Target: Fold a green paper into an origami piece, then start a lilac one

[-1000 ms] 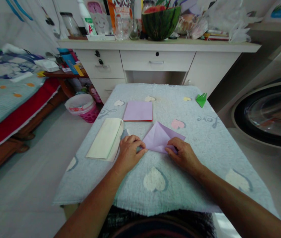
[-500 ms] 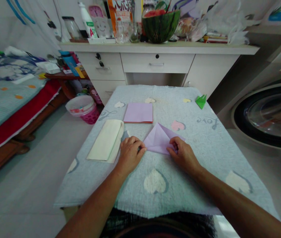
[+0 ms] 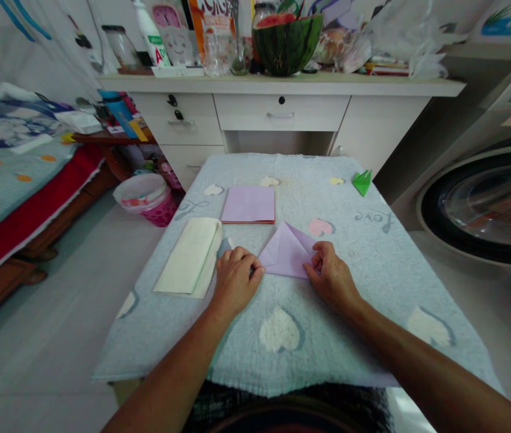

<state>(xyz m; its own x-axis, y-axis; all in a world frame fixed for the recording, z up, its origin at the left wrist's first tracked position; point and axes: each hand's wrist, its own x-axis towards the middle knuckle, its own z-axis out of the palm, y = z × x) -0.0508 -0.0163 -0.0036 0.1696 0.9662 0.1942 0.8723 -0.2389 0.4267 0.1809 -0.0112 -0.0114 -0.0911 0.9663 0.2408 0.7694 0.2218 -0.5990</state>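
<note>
Lilac folded-paper triangle (image 3: pixel 285 252) lay near frame centre, long edge sideways; the left hand (image 3: pixel 237 278) held its left corner, the right hand's (image 3: pixel 333 275) fingers pinched its right side.

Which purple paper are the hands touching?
The folded sheet between the left hand and right hand; the flat square one beyond lies untouched.

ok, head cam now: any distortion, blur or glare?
Head view: wide-angle stretch near the edges, plain on the washing machine; same view, slight softness, but creases on the folded purple paper show; same view, diffuse light, a bright patch below the tablecloth, right of centre.
</note>
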